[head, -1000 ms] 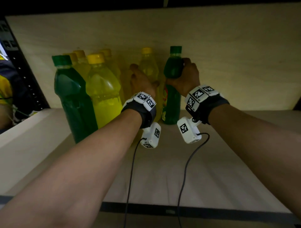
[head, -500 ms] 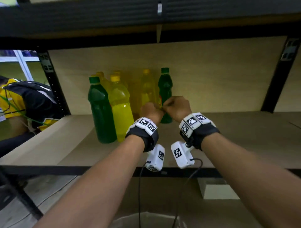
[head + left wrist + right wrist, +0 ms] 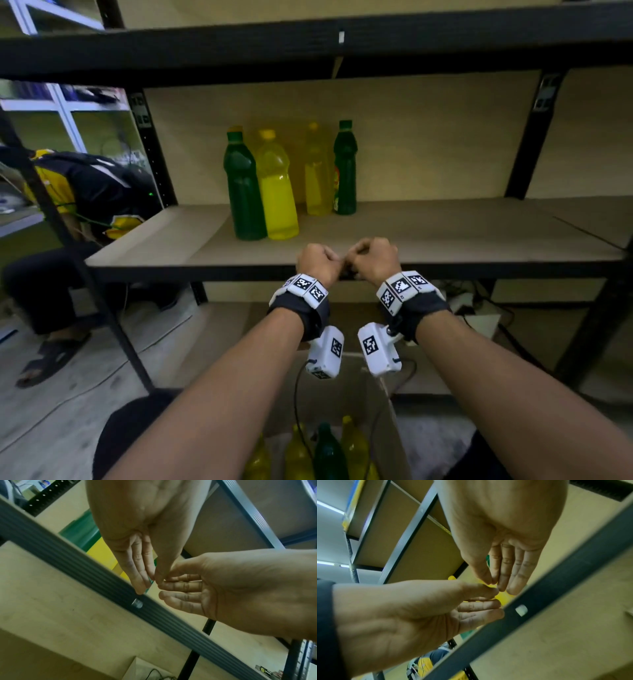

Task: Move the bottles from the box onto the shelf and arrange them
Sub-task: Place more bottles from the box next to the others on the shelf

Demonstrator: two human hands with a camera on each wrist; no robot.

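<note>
On the middle shelf point(image 3: 445, 233), toward its left half, stand the placed bottles: a green bottle point(image 3: 244, 192) and a yellow bottle point(image 3: 277, 192) side by side at the front, touching, and behind them to the right a paler yellow bottle point(image 3: 317, 178) next to a slim green bottle point(image 3: 345, 171) near the back panel. Below, at the bottom of the head view, an open cardboard box point(image 3: 394, 421) holds more bottles, yellow ones around a green one point(image 3: 327, 452). Both hands hover in front of the shelf's dark front rail point(image 3: 171, 272), holding nothing: the left hand point(image 3: 318, 260) and the right hand point(image 3: 375, 258) meet at the fingertips, fingers loosely bent, and the wrist views show bare palms. To the left, beyond the rack's upright, another person point(image 3: 78, 205) in yellow and black is crouched.
</note>
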